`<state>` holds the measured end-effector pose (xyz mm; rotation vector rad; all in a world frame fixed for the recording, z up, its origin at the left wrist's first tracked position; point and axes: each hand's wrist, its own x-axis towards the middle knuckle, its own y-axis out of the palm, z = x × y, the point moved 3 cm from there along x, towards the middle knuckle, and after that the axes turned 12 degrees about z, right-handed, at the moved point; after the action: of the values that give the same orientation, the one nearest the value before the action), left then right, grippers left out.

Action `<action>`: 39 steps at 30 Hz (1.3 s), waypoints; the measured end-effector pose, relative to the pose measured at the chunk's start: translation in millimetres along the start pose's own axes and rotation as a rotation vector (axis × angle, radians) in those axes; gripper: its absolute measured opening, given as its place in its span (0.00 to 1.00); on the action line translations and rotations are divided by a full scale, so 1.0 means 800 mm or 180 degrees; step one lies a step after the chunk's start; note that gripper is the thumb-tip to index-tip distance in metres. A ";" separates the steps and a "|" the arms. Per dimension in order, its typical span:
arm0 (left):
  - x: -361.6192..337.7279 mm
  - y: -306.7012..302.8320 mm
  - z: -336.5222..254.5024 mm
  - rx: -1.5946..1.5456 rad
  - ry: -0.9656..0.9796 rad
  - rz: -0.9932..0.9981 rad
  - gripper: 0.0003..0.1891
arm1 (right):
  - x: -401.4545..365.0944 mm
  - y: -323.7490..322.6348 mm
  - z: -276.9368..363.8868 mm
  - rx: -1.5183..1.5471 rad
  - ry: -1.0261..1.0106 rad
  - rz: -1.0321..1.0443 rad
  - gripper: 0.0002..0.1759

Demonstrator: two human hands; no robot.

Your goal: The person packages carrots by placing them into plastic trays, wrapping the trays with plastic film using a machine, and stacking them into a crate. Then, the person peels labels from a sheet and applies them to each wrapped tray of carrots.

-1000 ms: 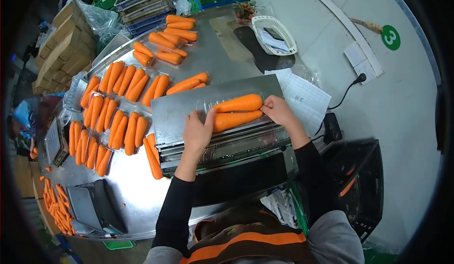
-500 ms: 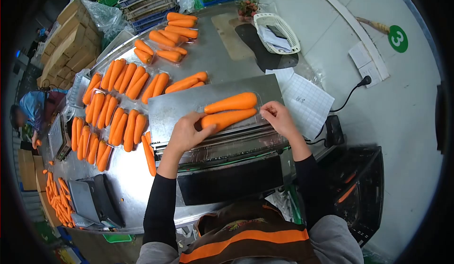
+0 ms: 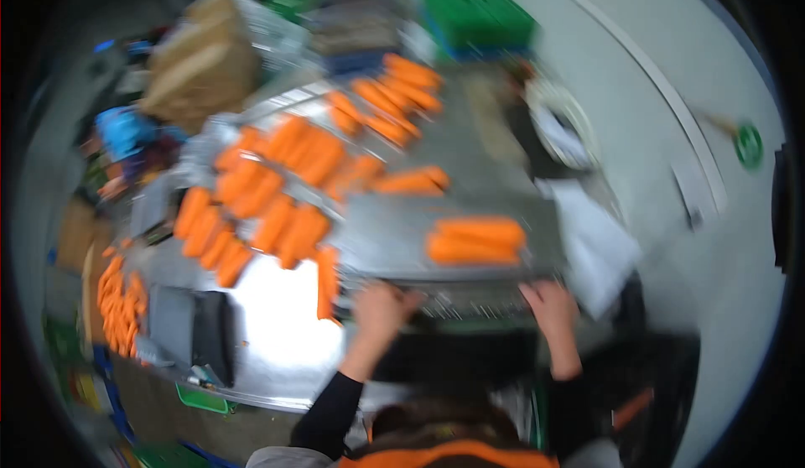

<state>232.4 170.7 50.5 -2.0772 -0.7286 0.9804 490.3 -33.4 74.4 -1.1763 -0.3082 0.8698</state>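
Note:
Blur softens the whole view. Two carrots lie side by side on the flat metal top of a wrapping machine. My left hand is at the left of the machine's front edge, its fingers drawn together. At the right of the same edge is my right hand, thumb and fingers pinched. Whatever the fingers hold is too thin or smeared to make out. Both hands are apart from the carrots, on the near side of them. Between the hands runs a dark slot with a roller-like strip.
Several packs of carrots cover the steel table left of the machine. Loose carrots are heaped at far left near a grey scale. A white basket and papers lie right. A person in blue is at upper left.
Both hands have left the two carrots and come back to the machine's front edge. The carrots stay on the top. My view has swung, shifting the scene rightward.

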 end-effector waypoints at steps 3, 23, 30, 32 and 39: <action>0.003 -0.010 -0.009 -0.1413 0.0002 0.0370 0.19 | 0.016 0.030 -0.039 0.1552 -0.0140 -0.0058 0.17; 0.191 -0.061 -0.053 -0.2012 0.1630 -0.0328 0.16 | 0.231 -0.013 0.021 0.3373 -0.0556 0.1144 0.19; 0.119 -0.078 -0.081 -0.0380 0.2351 -0.0367 0.15 | 0.215 -0.011 0.018 0.1529 -0.0647 0.1008 0.26; 0.115 -0.083 -0.081 -0.1261 0.1350 0.0691 0.17 | 0.219 -0.031 0.025 0.0981 -0.0634 0.1045 0.30; 0.119 -0.085 -0.062 -0.1855 0.0905 0.0835 0.25 | 0.169 -0.021 -0.010 0.2100 0.0257 0.2362 0.33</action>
<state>312.8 261.4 88.4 -2.8061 -0.6528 0.6224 590.6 57.9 56.7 -0.6809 0.4960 1.4199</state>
